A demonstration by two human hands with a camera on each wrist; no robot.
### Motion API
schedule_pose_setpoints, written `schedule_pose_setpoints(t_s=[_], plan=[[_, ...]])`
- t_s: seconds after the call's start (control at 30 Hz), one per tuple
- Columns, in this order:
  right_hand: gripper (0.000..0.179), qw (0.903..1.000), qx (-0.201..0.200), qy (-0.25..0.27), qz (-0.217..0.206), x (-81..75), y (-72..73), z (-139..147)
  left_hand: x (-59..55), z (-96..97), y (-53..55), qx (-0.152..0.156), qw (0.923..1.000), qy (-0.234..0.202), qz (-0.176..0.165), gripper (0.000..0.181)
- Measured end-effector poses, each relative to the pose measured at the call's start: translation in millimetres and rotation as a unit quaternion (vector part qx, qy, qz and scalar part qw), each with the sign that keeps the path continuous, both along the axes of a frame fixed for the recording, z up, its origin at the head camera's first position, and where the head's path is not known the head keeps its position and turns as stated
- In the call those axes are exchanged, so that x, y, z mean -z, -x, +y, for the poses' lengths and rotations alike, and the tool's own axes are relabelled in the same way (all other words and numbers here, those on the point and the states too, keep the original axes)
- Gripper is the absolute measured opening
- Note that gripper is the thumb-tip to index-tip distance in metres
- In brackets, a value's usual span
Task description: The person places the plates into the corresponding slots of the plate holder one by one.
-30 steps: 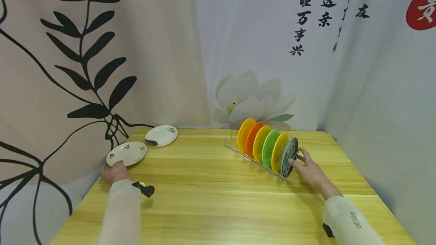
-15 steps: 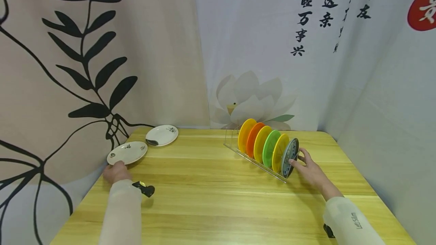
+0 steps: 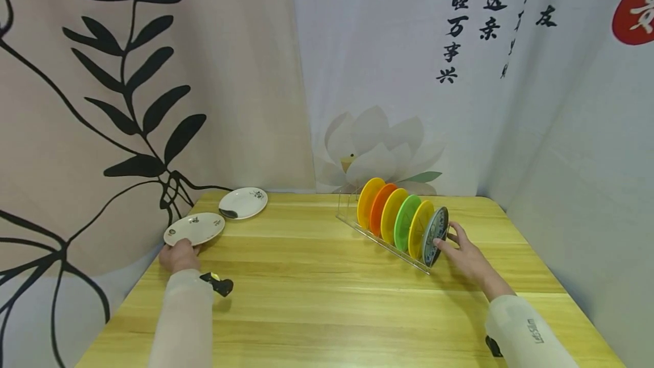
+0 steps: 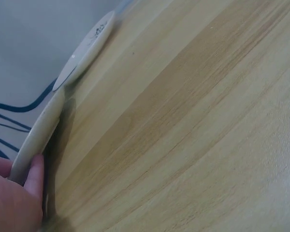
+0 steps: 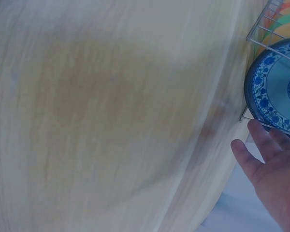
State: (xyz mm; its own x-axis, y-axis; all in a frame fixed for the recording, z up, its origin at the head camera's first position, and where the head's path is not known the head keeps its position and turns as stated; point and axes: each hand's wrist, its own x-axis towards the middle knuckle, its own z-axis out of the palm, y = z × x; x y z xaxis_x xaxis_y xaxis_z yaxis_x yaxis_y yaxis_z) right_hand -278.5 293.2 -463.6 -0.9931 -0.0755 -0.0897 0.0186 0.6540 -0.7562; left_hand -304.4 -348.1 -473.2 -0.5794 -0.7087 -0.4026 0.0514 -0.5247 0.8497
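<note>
My left hand (image 3: pixel 180 255) pinches the near edge of a white plate (image 3: pixel 195 228) with small floral marks. In the left wrist view, the thumb and fingers (image 4: pixel 35 176) lie on opposite faces of this plate (image 4: pixel 38 130), which is raised and tilted over a shadow. Behind it a second white plate (image 3: pixel 243 203) lies flat. At the right, my right hand (image 3: pixel 462 251) is beside a blue-and-white patterned plate (image 3: pixel 434 236) at the rack's near end. Its fingers are spread at the rim of that plate (image 5: pixel 270 92); whether they touch it is unclear.
A wire rack (image 3: pixel 383 246) holds several upright plates, among them an orange plate (image 3: pixel 381 209) and a green plate (image 3: pixel 406 222). The wooden table (image 3: pixel 317 300) has printed curtains (image 3: pixel 245 72) behind it and at both sides.
My left hand has shifted slightly right with the floral white plate, whose near edge has risen a little. The right hand and the racked plates look unmoved.
</note>
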Motion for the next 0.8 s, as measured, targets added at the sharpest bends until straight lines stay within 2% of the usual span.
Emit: schedule_pose_setpoints(t_s=[0.2, 0.4, 0.8], plan=[[0.091, 1.0, -0.001, -0.002, 0.002, -0.2, 0.6, 0.9, -2.8, 0.1, -2.7, 0.011, 0.9983, -0.029, 0.049, 0.062], [0.091, 1.0, -0.003, -0.006, 0.003, -0.1, 0.8, 1.3, -8.9, 0.9, -5.9, 0.028, 0.9956, -0.02, 0.088, 0.069], [0.093, 1.0, -0.006, -0.004, 0.002, -0.8, -0.4, 0.5, -20.7, -0.4, -4.4, 0.039, 0.9938, -0.009, 0.103, 0.074]])
